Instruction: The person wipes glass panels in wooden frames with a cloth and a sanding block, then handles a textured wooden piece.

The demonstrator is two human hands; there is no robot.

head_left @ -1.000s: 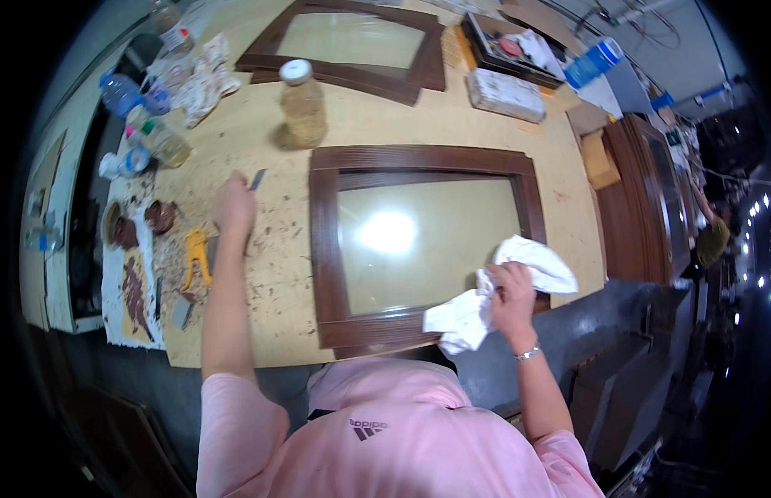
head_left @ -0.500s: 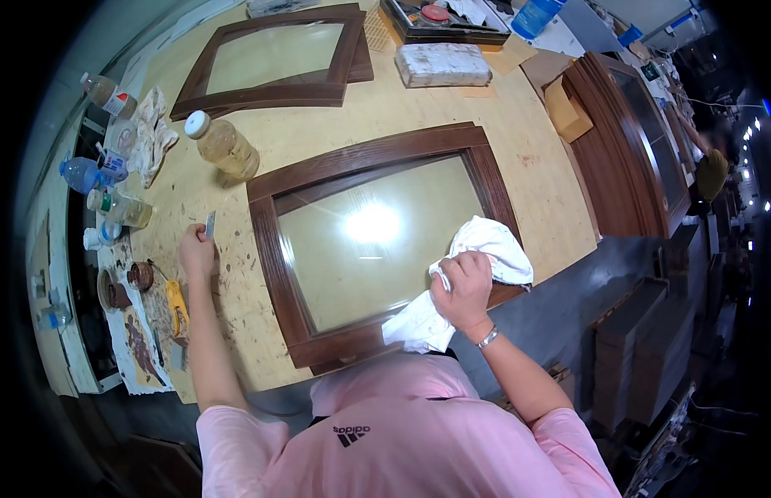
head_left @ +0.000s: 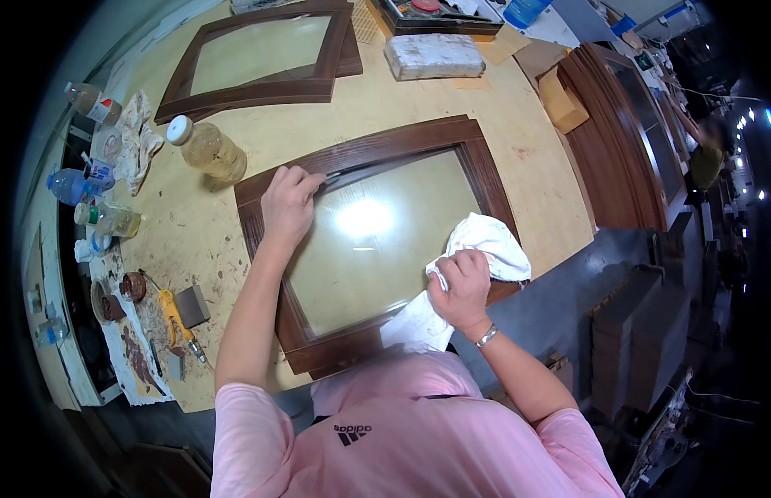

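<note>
A brown wooden-framed glass panel [head_left: 495, 184] lies before me on the table, a bright reflection on its pane. My left hand [head_left: 290, 203] is over its upper left inner corner, fingers pinched where glass meets wood. They close on a small metal blade, now mostly hidden by the fingers and seen edge-on. My right hand [head_left: 462, 289] grips a bunched white cloth [head_left: 495, 245] over the panel's lower right side. Part of the cloth hangs down past the near edge of the frame.
More framed panels [head_left: 244, 101] lie stacked at the far left. A white-capped jar [head_left: 209, 151] of yellowish liquid stands beside the panel. Bottles [head_left: 107, 220], a yellow-handled tool [head_left: 171, 311] and a dark block [head_left: 192, 305] are at left. A whitish wrapped block [head_left: 433, 56] lies beyond; brown cabinetry [head_left: 572, 145] stands right.
My left hand has moved right and away from me, from the bare tabletop onto the panel's upper left corner. The dark block now shows. My right hand keeps its grip on the cloth.
</note>
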